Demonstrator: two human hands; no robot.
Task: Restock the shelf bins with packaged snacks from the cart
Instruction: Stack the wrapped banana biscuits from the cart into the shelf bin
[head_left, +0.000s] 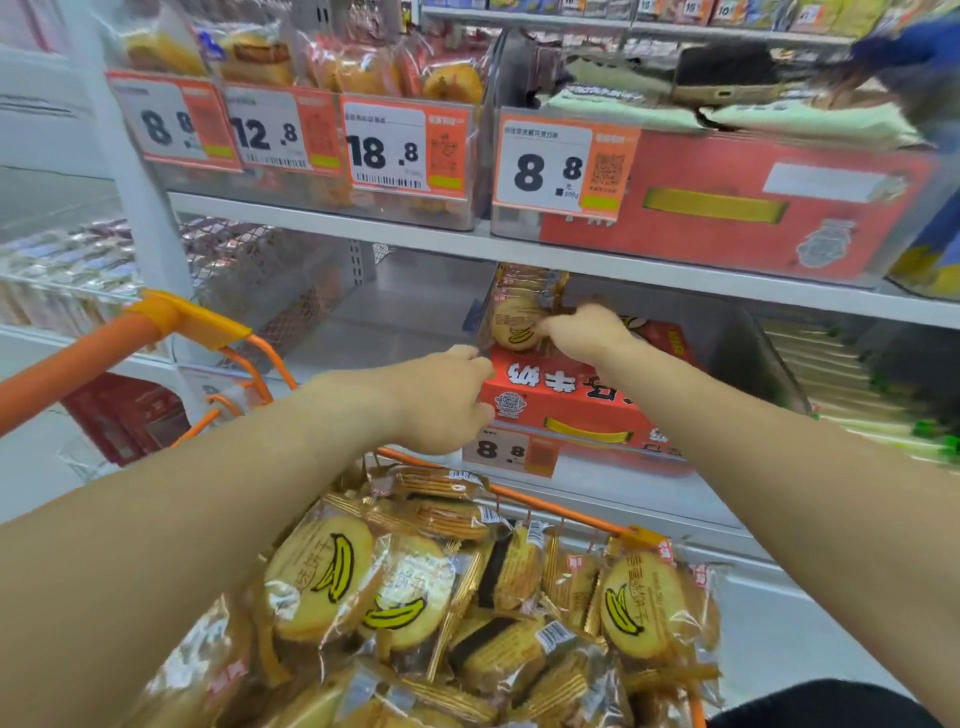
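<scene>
A stack of banana biscuit packets (519, 312) is held upright on edge against the left wall of the clear shelf bin (737, 332) on the middle shelf, and the coming move turns on that placement: the stack lies just left of and touching the right hand (587, 332), whose grip is clenched on the near packet's edge, round face toward the camera. The left hand (441, 400) is lower and nearer the cart, its fingers curled at the bin's front corner beside the red box (566, 400); whether anything is pinched in that grip cannot be told, since the fingertips are hidden. The right hand is thus the nearer one to the packets being set in. In the bin, perhaps three or four packets are stood together, though blur prevents a sure count. One red box is seen in that bin and one more on the shelf above. In the orange cart (171, 322) below, the remaining snack packets (415, 597) are heaped; three banana faces are counted, with well over a dozen packets in all.
</scene>
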